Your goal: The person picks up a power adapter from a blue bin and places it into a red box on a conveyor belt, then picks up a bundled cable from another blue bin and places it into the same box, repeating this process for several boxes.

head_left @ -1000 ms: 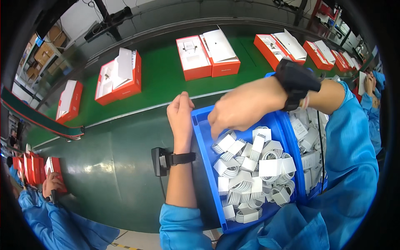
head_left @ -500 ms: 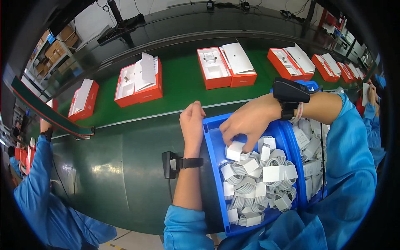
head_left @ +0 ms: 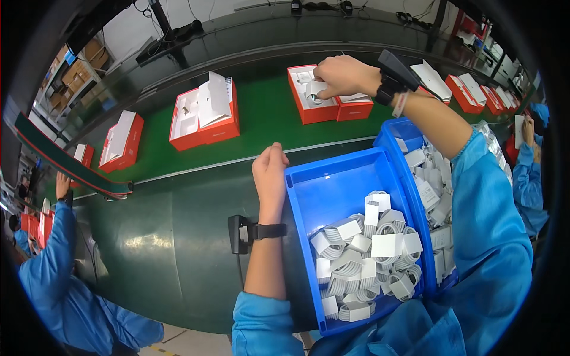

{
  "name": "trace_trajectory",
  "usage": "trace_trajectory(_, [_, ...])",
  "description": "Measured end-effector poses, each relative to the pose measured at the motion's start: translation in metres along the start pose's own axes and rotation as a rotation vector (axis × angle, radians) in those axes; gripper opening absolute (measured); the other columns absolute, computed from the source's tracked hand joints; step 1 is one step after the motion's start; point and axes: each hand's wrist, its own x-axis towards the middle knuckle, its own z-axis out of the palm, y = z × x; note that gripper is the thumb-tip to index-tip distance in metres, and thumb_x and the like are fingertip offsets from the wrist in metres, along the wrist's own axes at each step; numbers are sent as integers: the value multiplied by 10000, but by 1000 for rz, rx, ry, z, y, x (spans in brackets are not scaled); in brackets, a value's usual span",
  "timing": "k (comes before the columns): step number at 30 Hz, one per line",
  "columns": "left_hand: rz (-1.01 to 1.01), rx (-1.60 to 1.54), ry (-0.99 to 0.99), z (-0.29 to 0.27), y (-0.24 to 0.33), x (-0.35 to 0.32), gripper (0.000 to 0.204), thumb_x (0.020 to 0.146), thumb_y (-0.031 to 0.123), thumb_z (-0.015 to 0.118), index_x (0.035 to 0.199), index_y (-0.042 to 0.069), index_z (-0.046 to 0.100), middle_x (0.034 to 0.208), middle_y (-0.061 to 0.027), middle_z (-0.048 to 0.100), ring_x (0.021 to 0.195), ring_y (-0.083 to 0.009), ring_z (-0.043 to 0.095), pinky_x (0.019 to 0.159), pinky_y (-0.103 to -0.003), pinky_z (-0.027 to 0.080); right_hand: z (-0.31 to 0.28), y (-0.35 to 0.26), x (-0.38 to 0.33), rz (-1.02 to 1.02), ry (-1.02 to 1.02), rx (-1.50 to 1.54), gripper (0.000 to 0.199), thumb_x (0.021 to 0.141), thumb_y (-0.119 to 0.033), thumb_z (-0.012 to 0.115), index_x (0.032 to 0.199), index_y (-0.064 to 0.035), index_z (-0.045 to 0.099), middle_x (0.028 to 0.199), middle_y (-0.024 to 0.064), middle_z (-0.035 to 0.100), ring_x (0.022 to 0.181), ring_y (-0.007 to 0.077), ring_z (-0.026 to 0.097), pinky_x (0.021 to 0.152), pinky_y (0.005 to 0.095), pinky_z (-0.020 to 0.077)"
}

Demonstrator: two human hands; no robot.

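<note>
My right hand (head_left: 350, 76) reaches out over the open red-and-white box (head_left: 314, 115) at centre. Pinched in its fingers is a coiled white cable in a paper sleeve (head_left: 316, 89), held at the box's white inner compartment. My left hand (head_left: 271, 172) is closed in a fist with nothing visible in it, beside the upper left corner of a blue bin (head_left: 332, 169). More coiled white cables (head_left: 362, 261), each with a white paper band, lie heaped in the near part of that bin.
A second blue bin (head_left: 389, 133) to the right holds white chargers (head_left: 430, 196). Other open red boxes (head_left: 219, 130) stand along the green conveyor belt (head_left: 261, 118). At left, a co-worker's blue sleeve (head_left: 50, 243) shows beside a dark, red-edged bar (head_left: 65, 157).
My right hand has lifted a coiled cable from the bin and carried it forward to the box. The boxes have shifted slightly right. My left hand stays almost in place.
</note>
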Motion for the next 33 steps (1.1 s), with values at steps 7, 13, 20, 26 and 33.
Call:
trace_trajectory(7, [-14,-26,-15,-5,-5,7,420,967,256,507,612,31,492,568,21,417,562,-74,366,535,-270,290,24,9,29,-99,10,49,378,662,-345,754,743,18,687,710,198,652,666,365,652,618,446,518])
trace_trajectory(13, [41,-50,3,-4,-11,14,409,972,257,533,608,75,491,542,68,379,501,-27,313,473,-237,224,19,21,24,-25,-182,58,359,658,-328,731,764,11,681,713,174,652,692,356,633,652,435,495])
trace_trajectory(20, [25,-56,1,6,-12,15,400,969,261,540,616,76,501,554,61,392,509,-30,328,479,-233,230,38,39,17,-66,-213,36,316,656,-287,762,745,4,676,691,166,647,681,352,636,642,429,495])
trace_trajectory(26, [11,12,52,29,-14,17,415,983,277,536,635,50,520,612,27,457,593,-59,385,536,-255,292,69,70,1,-119,-48,-38,270,653,-267,755,767,-25,713,708,154,665,712,345,667,660,442,523])
trace_trajectory(33, [24,-21,22,56,-5,8,418,975,260,542,607,68,492,561,45,400,529,-43,339,496,-240,239,6,72,-62,-103,153,396,306,811,-315,670,927,-35,713,831,140,703,789,312,678,713,396,538])
